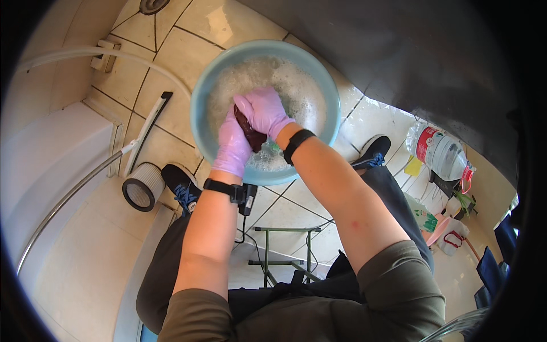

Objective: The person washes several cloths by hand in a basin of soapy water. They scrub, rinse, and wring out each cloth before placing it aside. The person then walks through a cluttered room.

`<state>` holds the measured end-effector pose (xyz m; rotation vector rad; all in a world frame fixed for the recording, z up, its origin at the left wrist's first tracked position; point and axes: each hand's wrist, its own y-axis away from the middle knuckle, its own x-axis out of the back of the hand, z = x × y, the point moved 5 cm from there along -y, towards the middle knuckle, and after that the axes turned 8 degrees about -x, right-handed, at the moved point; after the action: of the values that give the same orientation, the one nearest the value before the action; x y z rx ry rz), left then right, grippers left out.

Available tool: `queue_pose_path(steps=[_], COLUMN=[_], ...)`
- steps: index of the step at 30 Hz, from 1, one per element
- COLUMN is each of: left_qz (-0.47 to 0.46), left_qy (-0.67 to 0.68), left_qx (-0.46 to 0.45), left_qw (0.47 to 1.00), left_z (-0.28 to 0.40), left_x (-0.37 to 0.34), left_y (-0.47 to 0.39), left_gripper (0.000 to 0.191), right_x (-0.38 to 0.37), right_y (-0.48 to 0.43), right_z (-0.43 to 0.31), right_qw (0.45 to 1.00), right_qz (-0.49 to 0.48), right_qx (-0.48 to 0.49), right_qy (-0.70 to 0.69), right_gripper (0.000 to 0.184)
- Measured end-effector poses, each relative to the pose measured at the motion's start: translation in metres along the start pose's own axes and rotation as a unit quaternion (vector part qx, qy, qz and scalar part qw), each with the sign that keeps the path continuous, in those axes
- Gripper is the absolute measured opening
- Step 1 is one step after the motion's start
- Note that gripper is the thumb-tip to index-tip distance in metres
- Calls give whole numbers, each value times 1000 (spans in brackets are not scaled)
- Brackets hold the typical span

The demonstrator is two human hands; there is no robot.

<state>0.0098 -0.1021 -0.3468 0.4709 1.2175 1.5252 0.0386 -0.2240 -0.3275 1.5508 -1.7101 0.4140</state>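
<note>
A round light-blue basin (198, 128) of foamy water (307, 89) stands on the tiled floor before me. Both my hands wear pink gloves and meet over the basin, left of its middle. A wet dark-red cloth (252, 132) is gripped between them. My left hand (233, 139) holds it from the left side, its fingers partly hidden by the cloth and the other hand. My right hand (263, 109) is closed over the cloth's upper end. Something green, too covered by foam to name, shows in the water beside my right wrist.
Left of the basin are a squeegee (147, 132) with a metal pole, a pleated cylindrical filter (145, 186) and a pale hose (149, 64). A large plastic bottle (440, 151) lies at right. A green-framed folding stool (267, 252) stands below me; a dark panel (406, 51) borders the upper right.
</note>
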Motion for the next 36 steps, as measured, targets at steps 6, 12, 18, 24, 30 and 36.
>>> queue_pose_path(steps=[6,12,18,24,30,36], left_qz=[45,7,41,-3,-46,-227], left_qy=[-37,-681,-367,-184,-82,81], left_qx=[-179,-282,-221,-219,-215,-135], left_qw=[982,676,903,958,972,961], left_z=[42,44,57,66,73,72], left_x=[10,7,23,13,-6,-46], left_y=[0,1,-1,24,31,66], left_gripper=[45,74,36,35,42,43], right_x=[28,18,36,25,31,6], right_y=[-24,-11,-6,37,55,10], right_z=[39,13,52,51,42,44], right_qw=[964,996,989,910,841,790], right_qz=[129,-32,-63,-305,-472,-136], right_qx=[-218,-21,-134,-35,-21,-355], right_qy=[78,-75,-18,277,263,-482], right_gripper=[31,70,63,61,35,35])
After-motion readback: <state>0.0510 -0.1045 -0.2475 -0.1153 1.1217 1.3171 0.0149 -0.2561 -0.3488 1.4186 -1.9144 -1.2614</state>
